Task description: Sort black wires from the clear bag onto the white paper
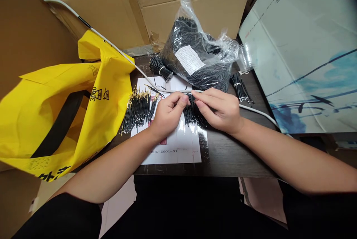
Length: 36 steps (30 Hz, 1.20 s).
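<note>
My left hand (168, 114) and my right hand (220, 109) meet over a white laminated sheet (178, 146) on a dark table (228, 157). Both pinch a small bundle of short black wires (192, 114) between their fingertips. To the left of my left hand lies a loose pile of black wires with gold tips (138, 109), spread across the sheet's edge.
A clear plastic bag full of black wires (195, 57) stands behind my hands, with tied bundles beside it (160, 67) (240, 87). A yellow bag (61, 116) hangs at the left. A white cable (111, 44) crosses the table. Cardboard boxes (117, 8) surround the back.
</note>
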{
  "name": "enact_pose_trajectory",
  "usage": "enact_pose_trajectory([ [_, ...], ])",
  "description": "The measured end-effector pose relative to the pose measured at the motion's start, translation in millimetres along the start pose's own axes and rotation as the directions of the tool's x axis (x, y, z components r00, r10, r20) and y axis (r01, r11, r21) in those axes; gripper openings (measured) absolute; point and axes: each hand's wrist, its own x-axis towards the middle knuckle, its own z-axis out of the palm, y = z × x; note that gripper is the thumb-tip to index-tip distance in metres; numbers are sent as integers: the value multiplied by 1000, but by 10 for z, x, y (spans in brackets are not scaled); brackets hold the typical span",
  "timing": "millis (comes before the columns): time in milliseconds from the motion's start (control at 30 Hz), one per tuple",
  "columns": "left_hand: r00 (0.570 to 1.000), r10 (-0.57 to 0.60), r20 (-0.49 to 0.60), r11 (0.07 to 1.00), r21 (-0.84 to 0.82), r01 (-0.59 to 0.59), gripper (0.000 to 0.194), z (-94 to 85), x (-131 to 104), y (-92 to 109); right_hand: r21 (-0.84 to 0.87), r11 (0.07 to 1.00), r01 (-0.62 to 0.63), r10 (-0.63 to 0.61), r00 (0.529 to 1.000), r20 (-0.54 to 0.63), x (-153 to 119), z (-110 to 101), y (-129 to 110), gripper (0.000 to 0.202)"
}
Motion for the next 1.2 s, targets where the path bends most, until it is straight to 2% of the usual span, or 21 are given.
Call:
enact_pose_trajectory([
  [200,1000,0,9,998,-63,0,35,1,-6,8,-11,999,33,-33,998,50,-15,-13,-10,44],
  [333,998,-38,41,990,-135,44,39,-3,-15,21,-29,998,55,-53,996,68,-33,-15,-6,48],
  [467,997,-57,56,991,-121,63,43,-12,-11,12,-54,998,39,-34,996,81,-30,-19,5,47],
  [633,998,-1,64,1000,18,0,36,-18,-38,37,8,999,-33,33,999,32,5,-33,20,25],
  [767,993,21,119,996,84,-31,33,-29,-77,67,46,994,-95,93,995,43,22,-30,18,12],
  [900,987,34,154,999,33,-39,31,-37,-75,65,74,994,-83,78,995,63,21,-17,5,12],
  [1067,986,68,155,998,6,-69,26,-15,-47,44,75,994,-85,84,996,15,30,-9,2,20],
  [1200,984,148,96,985,73,-155,20,8,-30,50,80,991,-107,109,994,-12,38,-14,-8,22],
])
